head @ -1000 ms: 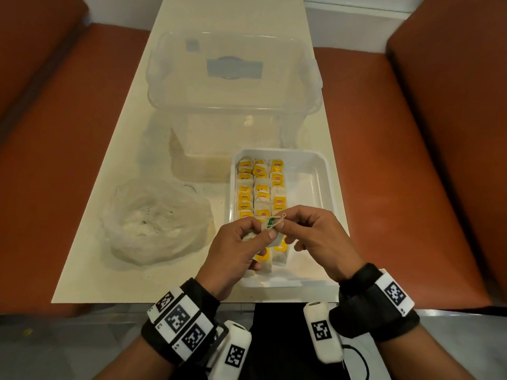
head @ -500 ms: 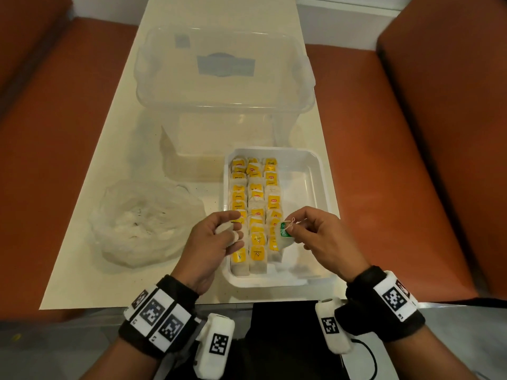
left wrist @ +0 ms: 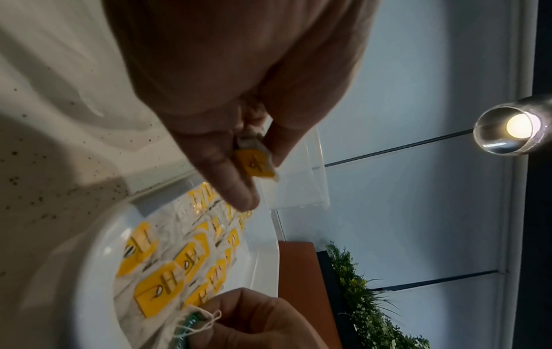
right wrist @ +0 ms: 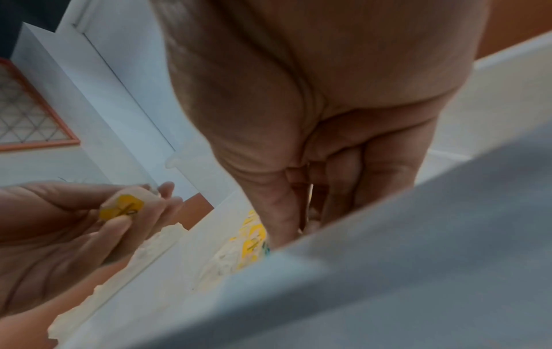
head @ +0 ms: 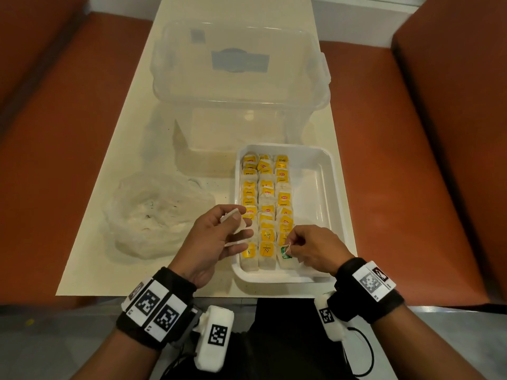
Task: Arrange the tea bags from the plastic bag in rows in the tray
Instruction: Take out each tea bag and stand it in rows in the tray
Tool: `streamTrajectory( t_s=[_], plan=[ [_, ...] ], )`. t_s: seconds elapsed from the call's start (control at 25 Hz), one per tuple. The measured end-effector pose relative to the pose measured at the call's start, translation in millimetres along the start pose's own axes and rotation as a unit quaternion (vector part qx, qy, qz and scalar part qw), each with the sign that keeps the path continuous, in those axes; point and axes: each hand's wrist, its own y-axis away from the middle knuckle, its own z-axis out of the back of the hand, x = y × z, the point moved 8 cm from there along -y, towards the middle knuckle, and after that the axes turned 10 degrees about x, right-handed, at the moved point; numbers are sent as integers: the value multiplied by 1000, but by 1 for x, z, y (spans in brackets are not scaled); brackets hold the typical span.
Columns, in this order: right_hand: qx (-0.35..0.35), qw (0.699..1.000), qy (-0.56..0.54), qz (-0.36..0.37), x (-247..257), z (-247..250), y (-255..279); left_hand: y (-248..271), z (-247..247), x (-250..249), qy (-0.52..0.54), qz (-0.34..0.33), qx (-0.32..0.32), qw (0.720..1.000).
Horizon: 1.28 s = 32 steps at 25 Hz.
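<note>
A white tray holds three rows of tea bags with yellow tags, filling its left part. My right hand pinches the string and tag of a green-tagged tea bag lying at the near end of the third row. My left hand hovers over the tray's left rim and holds a white tea bag. That bag's yellow tag shows between the fingers in the left wrist view. The crumpled clear plastic bag lies left of the tray.
A large clear plastic container with a lid stands just behind the tray. The tray's right third has no bags in it. The cream table is narrow, with orange bench seats on both sides.
The hands have come apart. My right hand took the green-tagged bag down to the near end of the third row. My left hand drew back to the left with its own bag.
</note>
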Motion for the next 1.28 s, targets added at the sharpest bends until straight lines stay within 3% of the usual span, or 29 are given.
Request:
streamTrajectory(
  t_s=[0.44,0.88,1.16,1.28],
  plan=[
    [-37,993,-111,-25,-15,2,-4,8,-9,2,-61,52,23,997],
    [-47,983,-177,-29,-18,0,-7,2,-6,13,69,54,18,996],
    [-60,995,-84,-13,-16,8,-3,2,-8,15,120,70,14,990],
    [-84,991,-91,47,5,20,12,3,-10,16,103,87,18,991]
  ],
)
